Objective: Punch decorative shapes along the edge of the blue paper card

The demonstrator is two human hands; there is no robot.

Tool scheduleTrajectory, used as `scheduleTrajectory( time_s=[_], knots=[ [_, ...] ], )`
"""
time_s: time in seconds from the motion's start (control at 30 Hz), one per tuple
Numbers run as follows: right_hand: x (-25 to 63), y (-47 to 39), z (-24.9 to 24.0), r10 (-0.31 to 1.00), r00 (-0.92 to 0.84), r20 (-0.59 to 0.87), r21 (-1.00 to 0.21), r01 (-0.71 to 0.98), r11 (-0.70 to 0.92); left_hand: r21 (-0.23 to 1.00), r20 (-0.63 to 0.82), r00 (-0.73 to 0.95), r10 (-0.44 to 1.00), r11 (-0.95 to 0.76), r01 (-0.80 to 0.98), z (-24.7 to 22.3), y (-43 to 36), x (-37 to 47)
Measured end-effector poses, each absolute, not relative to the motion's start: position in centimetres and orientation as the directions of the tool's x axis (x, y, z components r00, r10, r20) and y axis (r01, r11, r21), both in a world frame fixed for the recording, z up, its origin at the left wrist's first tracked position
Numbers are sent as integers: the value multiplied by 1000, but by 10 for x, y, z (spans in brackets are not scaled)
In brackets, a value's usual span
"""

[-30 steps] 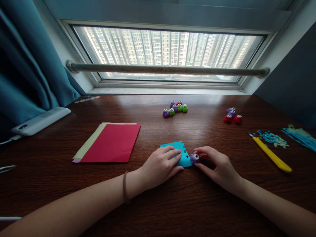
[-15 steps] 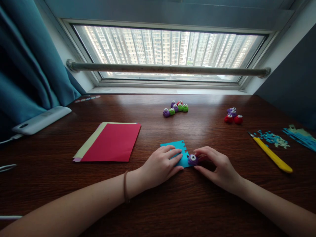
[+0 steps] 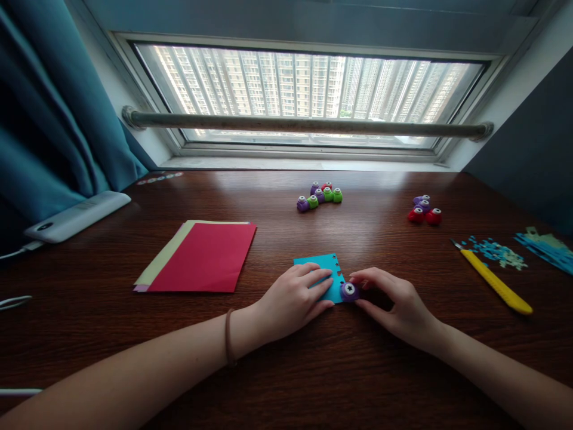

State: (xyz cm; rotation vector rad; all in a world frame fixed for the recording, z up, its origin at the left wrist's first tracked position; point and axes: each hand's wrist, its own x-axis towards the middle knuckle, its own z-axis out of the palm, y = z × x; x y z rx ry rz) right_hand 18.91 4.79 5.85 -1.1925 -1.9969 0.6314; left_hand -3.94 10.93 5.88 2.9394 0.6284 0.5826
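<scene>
A small sheet of blue paper lies on the table in front of me, with a row of small shaped holes along its right edge. My left hand rests flat on it, fingers stretched out and pressing it down. At the paper's lower right edge sits a purple craft punch with a dark star on its pale top. The thumb and fingers of my right hand grip the punch from the right. Part of the paper is hidden under my left hand.
Red paper tops a stack at left, near a phone. More punches stand behind, in a middle group and a right group. A yellow craft knife lies at right beside paper bits and blue strips.
Very little differs. The punch has shifted slightly against the paper's right edge, and the paper's lower right corner shows less beside it. My left hand stays on the paper.
</scene>
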Motion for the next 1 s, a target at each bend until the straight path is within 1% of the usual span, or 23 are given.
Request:
scheduleTrajectory(
  time_s=[0.33,0.5,0.57,0.67,0.77,0.9,1.0],
  knots=[
    [190,49,58,891,-336,306,-718,533,447,175,317,854,412,-910,375,59,109,-39],
    [189,49,59,886,-340,317,-709,535,459,148,342,845,410,-912,383,61,109,-39],
    [189,48,60,882,-330,336,-699,541,468,129,361,855,373,-928,351,64,107,-39],
    [189,44,61,856,-292,428,-641,570,514,107,334,896,294,-956,274,69,105,-39],
    [188,39,61,792,-326,516,-551,582,598,115,275,913,301,-953,280,72,104,-39],
    [187,36,62,713,-464,525,-447,563,695,123,243,909,338,-941,317,72,103,-40],
    [186,34,63,679,-505,533,-356,593,722,97,230,911,343,-939,329,72,102,-39]
  ],
)
